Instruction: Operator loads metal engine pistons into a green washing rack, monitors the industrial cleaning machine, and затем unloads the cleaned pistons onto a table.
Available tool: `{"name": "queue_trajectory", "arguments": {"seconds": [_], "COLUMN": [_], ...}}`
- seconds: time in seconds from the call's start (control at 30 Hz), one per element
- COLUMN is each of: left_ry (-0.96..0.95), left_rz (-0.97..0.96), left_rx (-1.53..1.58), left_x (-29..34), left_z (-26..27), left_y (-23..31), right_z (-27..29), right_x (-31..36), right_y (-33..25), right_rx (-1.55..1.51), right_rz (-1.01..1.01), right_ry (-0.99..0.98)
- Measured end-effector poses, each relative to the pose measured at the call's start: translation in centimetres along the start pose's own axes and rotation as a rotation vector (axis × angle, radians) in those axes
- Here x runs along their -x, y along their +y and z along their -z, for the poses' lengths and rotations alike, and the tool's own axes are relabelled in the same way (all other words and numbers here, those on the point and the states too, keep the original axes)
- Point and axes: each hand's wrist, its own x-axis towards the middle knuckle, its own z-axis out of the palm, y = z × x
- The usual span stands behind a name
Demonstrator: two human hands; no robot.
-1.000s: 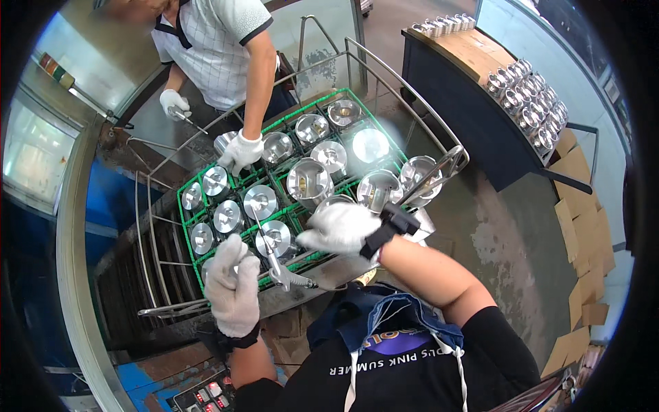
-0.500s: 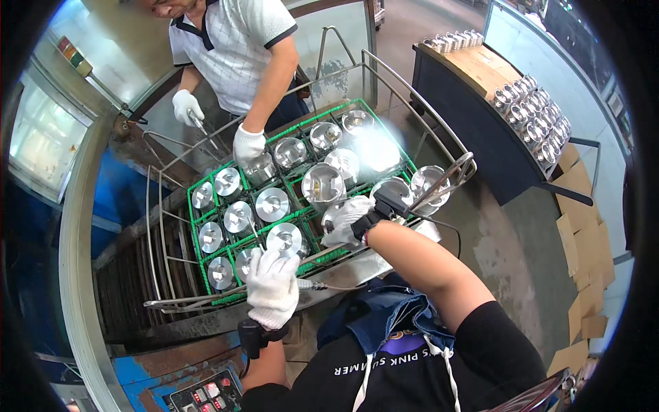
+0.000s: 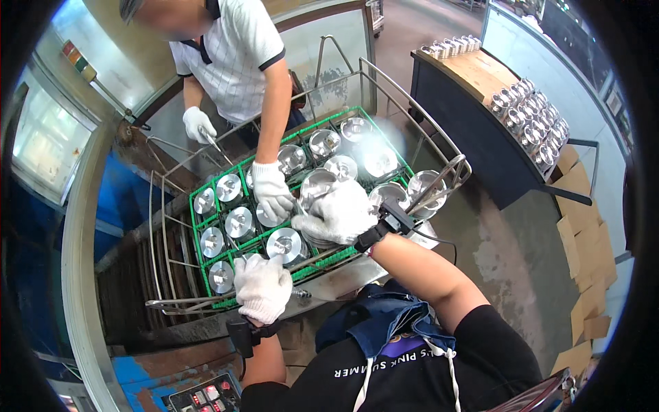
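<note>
My left hand [image 3: 263, 288], in a white glove, is closed at the near edge of a green-lined wire basket [image 3: 226, 300]. It grips what looks like an air blow gun; a thin rod [image 3: 232, 242] points away from it, and a hose end [image 3: 300, 293] shows on its right. The gun's body is hidden in the glove. My gloved right hand [image 3: 338, 214] is curled round a shiny metal piston [image 3: 324, 242], mostly covered by the palm. Just behind it stands another piston [image 3: 318, 185], hollow side up. A flat-topped piston [image 3: 284, 245] sits between my hands.
Across the basket, a co-worker's gloved hand [image 3: 272, 192] reaches among the pistons; their other hand [image 3: 199, 125] holds a thin rod tool. A bent metal rail [image 3: 412, 113] surrounds the basket. More pistons [image 3: 532, 120] stand on a wooden-topped table [image 3: 480, 69] at the right.
My right hand has risen and moved farther over the basket, its fingers turned left. My left hand has shifted slightly left and down. The co-worker's reaching hand has come nearer to mine.
</note>
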Motion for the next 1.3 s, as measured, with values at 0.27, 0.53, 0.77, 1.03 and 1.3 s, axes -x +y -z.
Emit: {"name": "queue_trajectory", "arguments": {"seconds": [0.27,0.53,0.77,1.03,1.3], "left_ry": [0.198,-0.551,-0.859,0.167,0.608], "left_rz": [0.079,-0.3,0.045,0.374,-0.379], "left_rx": [0.244,-0.117,1.292,1.78,1.816], "left_x": [-7.0,-23.7,-25.6,-20.4,-16.9], "left_z": [-3.1,-19.2,-25.1,-7.4,8.9], "left_y": [1.7,-1.8,-9.9,6.4,22.5], "right_z": [10.5,14.5,13.2,12.7,10.8], "right_x": [6.0,19.7,38.3,52.6,57.3], "right_y": [-3.7,-4.3,-4.7,-13.9,-7.9], "right_rx": [-0.501,-0.397,-0.217,0.027,-0.201], "right_rz": [-0.238,-0.604,-1.281,-2.023,-1.69], "right_ry": [0.146,0.286,0.485,0.792,1.184]}}
